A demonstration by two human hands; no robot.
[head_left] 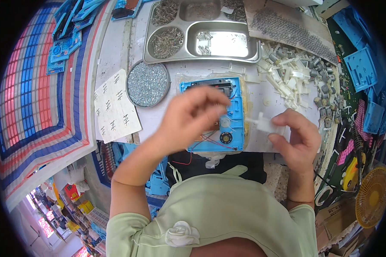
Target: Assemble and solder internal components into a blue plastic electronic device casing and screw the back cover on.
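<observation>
My right hand (299,139) pinches a small white translucent plastic part (266,124) between thumb and fingers, just right of a blue plastic casing (238,130). Over the casing's left side hovers my left hand (186,118), slightly blurred. Its thumb and fingertips come close together in a pinch, and whatever is between them is too small to make out. Inside the casing are a round black speaker (226,137), thin red wires and a dark part (221,82) near its far edge. My left hand hides part of the casing's middle.
Behind stands a metal compartment tray (223,61) with springs and small metal pieces. A round dish (148,83) of tiny screws sits left, beside a paper sheet (116,109) with handwriting. White plastic parts (289,79) and small grey motors (324,90) are heaped right. A yellow fan (374,197) stands near right.
</observation>
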